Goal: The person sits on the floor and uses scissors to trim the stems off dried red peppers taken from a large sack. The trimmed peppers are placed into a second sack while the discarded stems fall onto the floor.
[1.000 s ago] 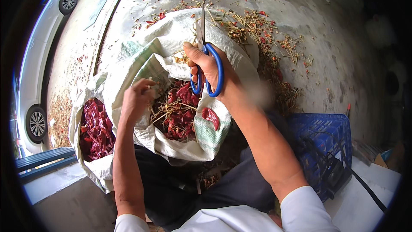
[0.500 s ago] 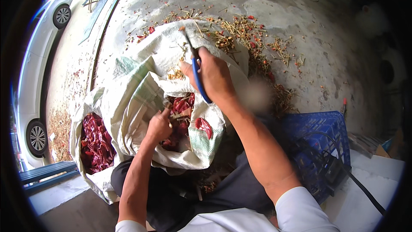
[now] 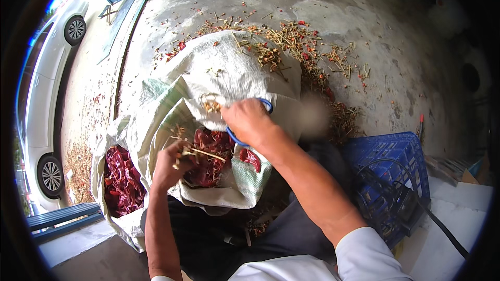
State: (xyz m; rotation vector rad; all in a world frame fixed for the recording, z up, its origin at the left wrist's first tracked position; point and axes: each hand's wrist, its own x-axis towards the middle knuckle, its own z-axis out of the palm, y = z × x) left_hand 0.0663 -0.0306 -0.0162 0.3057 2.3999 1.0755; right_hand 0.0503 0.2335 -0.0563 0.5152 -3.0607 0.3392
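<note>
My right hand [image 3: 250, 119] is closed round blue-handled scissors [image 3: 237, 139] above the white woven sack in front of me; their blades are hidden. My left hand [image 3: 169, 166] is closed on a bunch of dried chili stems [image 3: 208, 154] at the left of the sack's mouth. Below it, dried red chilies [image 3: 211, 169] fill the opening. A single chili [image 3: 250, 160] rests on the folded rim of the woven sack [image 3: 245, 190]. Cut stem bits [image 3: 212, 106] lie on the sack fabric beside my right hand.
On the left stands another sack of dark red chilies [image 3: 122, 182]. Stems and chili scraps [image 3: 297, 41] litter the concrete floor beyond. A blue plastic crate [image 3: 385, 151] with a black cable is at my right. A white car [image 3: 44, 88] is parked outside at left.
My right hand has come down and nearer with the scissors, turning them. My left hand has moved left and slightly nearer, with stems now showing from its fingers.
</note>
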